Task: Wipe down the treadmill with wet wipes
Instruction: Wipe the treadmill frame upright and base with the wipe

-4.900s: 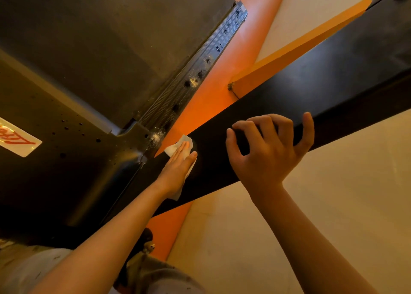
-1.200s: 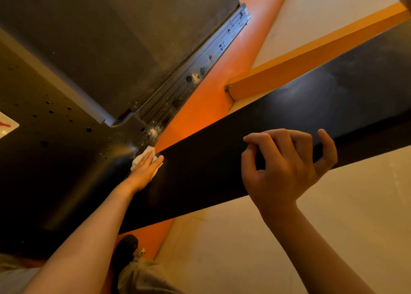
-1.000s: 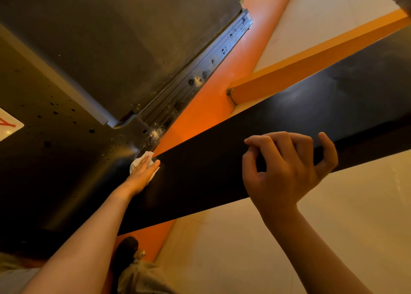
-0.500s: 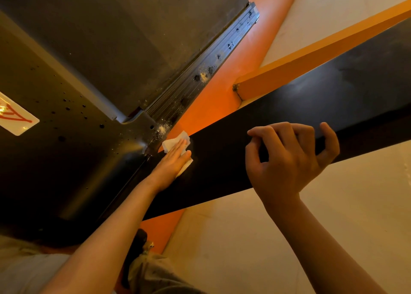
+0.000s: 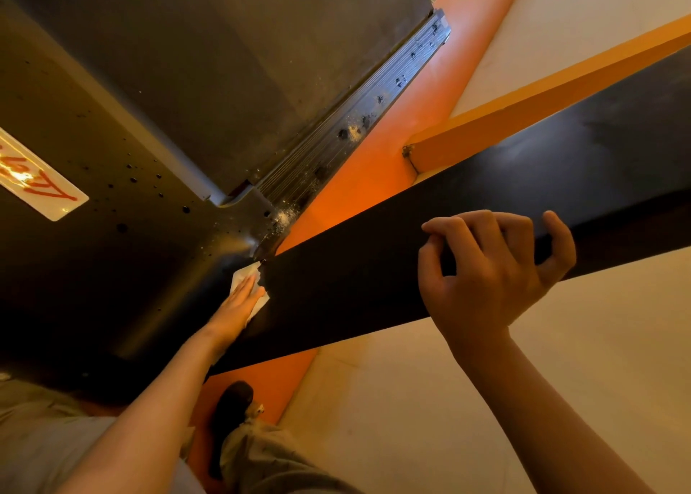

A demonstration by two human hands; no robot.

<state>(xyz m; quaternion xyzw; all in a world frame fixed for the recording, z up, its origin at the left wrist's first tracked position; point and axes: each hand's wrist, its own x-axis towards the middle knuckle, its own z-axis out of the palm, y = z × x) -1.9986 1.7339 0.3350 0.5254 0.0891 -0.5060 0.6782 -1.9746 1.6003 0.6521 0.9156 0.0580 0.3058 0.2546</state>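
Observation:
The treadmill lies below me, with its dark belt (image 5: 224, 63), a ribbed and speckled side rail (image 5: 355, 119) and a black motor cover (image 5: 131, 239). A black upright bar (image 5: 355, 280) crosses the view diagonally. My left hand (image 5: 235, 306) presses a white wet wipe (image 5: 241, 274) with straight fingers against the foot of that bar, where it meets the cover. Part of the wipe is hidden under my fingers. Higher up the bar, my right hand (image 5: 482, 280) grips its upper edge with curled fingers.
A white sticker with red marks (image 5: 33, 179) sits on the motor cover. An orange floor strip (image 5: 374, 179) runs beside the rail, and an orange beam (image 5: 542, 100) crosses behind the bar. My dark shoe (image 5: 232, 407) stands on the orange strip below.
My left hand slid the wipe down and left along the bar to its foot at the cover. My right hand kept its hold on the bar.

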